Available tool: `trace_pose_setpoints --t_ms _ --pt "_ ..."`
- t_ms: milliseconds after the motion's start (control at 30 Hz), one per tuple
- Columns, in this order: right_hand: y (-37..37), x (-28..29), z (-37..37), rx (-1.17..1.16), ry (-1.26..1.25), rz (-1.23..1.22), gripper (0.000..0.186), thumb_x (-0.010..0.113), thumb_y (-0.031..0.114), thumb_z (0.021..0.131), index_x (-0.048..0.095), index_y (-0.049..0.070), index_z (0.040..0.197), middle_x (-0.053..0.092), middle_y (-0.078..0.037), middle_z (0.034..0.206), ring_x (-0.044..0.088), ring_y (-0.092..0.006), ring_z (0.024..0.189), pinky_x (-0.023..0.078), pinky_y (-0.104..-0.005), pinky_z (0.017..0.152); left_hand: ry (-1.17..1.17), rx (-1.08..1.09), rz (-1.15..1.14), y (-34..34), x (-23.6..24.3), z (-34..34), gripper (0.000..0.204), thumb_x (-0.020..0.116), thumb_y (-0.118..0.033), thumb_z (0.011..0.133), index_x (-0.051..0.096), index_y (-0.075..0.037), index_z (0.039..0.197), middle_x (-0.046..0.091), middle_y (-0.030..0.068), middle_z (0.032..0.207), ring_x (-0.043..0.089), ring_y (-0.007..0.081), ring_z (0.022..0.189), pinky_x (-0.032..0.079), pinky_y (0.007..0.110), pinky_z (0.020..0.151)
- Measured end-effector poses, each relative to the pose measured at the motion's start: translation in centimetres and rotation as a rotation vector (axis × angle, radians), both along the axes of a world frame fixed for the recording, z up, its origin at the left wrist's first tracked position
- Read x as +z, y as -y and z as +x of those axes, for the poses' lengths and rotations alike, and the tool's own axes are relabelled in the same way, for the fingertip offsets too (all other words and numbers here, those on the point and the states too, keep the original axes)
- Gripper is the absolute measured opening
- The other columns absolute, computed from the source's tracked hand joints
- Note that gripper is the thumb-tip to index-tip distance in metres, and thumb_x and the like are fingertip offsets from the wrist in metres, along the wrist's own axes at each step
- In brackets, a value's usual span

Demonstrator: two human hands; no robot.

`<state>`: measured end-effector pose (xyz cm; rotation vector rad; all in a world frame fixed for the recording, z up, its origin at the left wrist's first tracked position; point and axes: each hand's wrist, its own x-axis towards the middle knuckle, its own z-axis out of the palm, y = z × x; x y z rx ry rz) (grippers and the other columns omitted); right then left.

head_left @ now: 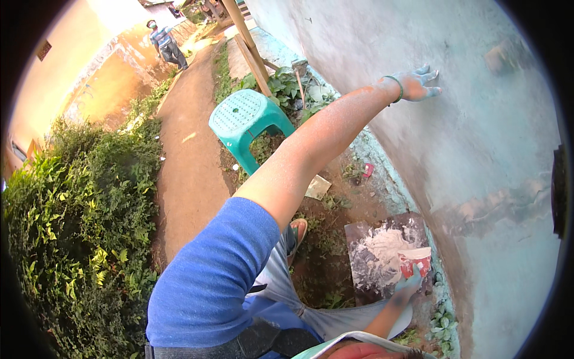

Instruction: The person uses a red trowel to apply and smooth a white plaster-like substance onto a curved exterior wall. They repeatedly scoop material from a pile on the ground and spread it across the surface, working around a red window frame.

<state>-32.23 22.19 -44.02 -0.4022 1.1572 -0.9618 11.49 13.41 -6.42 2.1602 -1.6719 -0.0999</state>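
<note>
A blue-sleeved left arm point(299, 151) reaches from 7 o'clock toward 2, where the left hand point(414, 85) has its grip spread, fingers fanned against or just off a pale blue wall point(478, 149). At 4 o'clock, the right hand's point(408, 283) grip pinches a red-and-white tool point(418, 263) over a board point(359, 233) covered with whitish material. The tool's white edge faces 12, running roughly 9 to 3; its longer axis is unclear, and marks on its red part are unreadable. Beyond, a green stool point(245, 103) stands at 11; farthest, a person point(164, 42) between 10 and 11.
</note>
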Motion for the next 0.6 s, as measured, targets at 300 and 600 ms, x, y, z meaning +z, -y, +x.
trace_pose_setpoints --t_ms 300,600 --pt "1.3 -2.3 -0.7 0.001 0.076 -0.016 0.045 0.068 0.002 0.09 0.058 0.007 0.133 0.064 -0.01 0.126 0.064 -0.0249 0.111 0.057 -0.0406 0.089 0.008 -0.207 0.16 -5.8 -8.2 -2.7 0.082 0.036 -0.068 0.102 0.031 -0.011 0.16 0.036 0.0189 0.161 0.033 0.0357 0.149 0.028 0.043 0.123" --pt "-0.4 -1.0 -0.6 0.023 0.044 -0.028 0.047 0.07 0.004 0.088 0.058 0.009 0.133 0.062 -0.009 0.13 0.06 -0.0248 0.118 0.054 -0.0434 0.09 -0.184 -0.099 0.579 -17.5 -15.8 -3.1 0.089 0.032 -0.074 0.099 0.024 -0.012 0.162 0.04 0.0205 0.159 0.039 0.0407 0.145 0.029 0.046 0.122"
